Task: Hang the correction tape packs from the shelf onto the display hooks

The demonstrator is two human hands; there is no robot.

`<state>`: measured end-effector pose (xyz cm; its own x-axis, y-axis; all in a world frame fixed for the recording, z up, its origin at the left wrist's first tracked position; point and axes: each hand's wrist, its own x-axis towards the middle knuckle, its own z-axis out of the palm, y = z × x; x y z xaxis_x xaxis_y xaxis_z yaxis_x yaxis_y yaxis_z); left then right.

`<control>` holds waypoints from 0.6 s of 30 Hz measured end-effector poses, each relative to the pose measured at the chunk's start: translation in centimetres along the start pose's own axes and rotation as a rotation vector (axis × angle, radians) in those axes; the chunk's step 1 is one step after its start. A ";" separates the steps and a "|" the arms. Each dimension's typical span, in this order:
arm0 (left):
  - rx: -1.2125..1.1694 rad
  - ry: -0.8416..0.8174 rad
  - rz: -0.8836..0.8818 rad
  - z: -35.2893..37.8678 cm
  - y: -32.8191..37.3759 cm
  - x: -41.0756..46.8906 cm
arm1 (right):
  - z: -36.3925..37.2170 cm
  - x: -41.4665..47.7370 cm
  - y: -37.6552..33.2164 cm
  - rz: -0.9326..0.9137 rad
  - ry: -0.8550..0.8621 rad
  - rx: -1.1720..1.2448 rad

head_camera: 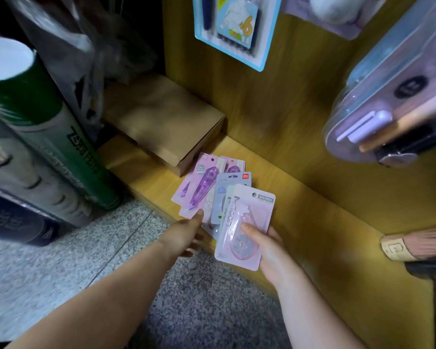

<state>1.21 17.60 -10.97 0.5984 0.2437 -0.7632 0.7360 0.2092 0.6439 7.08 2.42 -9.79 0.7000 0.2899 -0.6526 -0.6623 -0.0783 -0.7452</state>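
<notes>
Correction tape packs, fanned on the low wooden shelf (300, 210) just above frame centre: pink pack (252, 207) foremost, gripped by the right hand (264, 248), thumb across its blister and fingers behind. The purple pack (203, 187) lies at its 10 o'clock, lower edge touched by a digit of the left hand (186, 235), and whether that is a grasp or a mere touch cannot be told; a blue-grey pack (230, 183) lies between the two, a second purple pack (234, 166) at 12 o'clock behind. Surrounds: brown cardboard box (166, 122) at 11 o'clock, just beside the purple packs; tilted green tube (48, 127) at 9 o'clock; speckled floor (111, 248) at 7 o'clock; blue blister card (237, 28) hanging at 12 o'clock.
</notes>
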 end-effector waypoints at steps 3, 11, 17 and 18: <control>-0.130 -0.101 0.085 0.8 1.1 -1.4 | 0.3 -1.5 -0.6 -0.031 -0.068 -0.010; -0.416 -0.193 0.284 -1.7 3.1 -9.4 | 2.5 -8.9 -4.1 -0.151 -0.307 -0.077; -0.516 -0.170 0.487 -3.1 4.3 -18.4 | 3.7 -17.6 -6.1 -0.295 -0.388 -0.114; -0.504 -0.182 0.535 -2.9 4.6 -19.8 | 3.6 -19.0 -6.5 -0.322 -0.384 -0.119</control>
<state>-8.17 16.45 7.30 0.9083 0.2822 -0.3087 0.1234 0.5245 0.8424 -2.90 0.88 7.93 0.7001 0.6447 -0.3069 -0.3787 -0.0292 -0.9251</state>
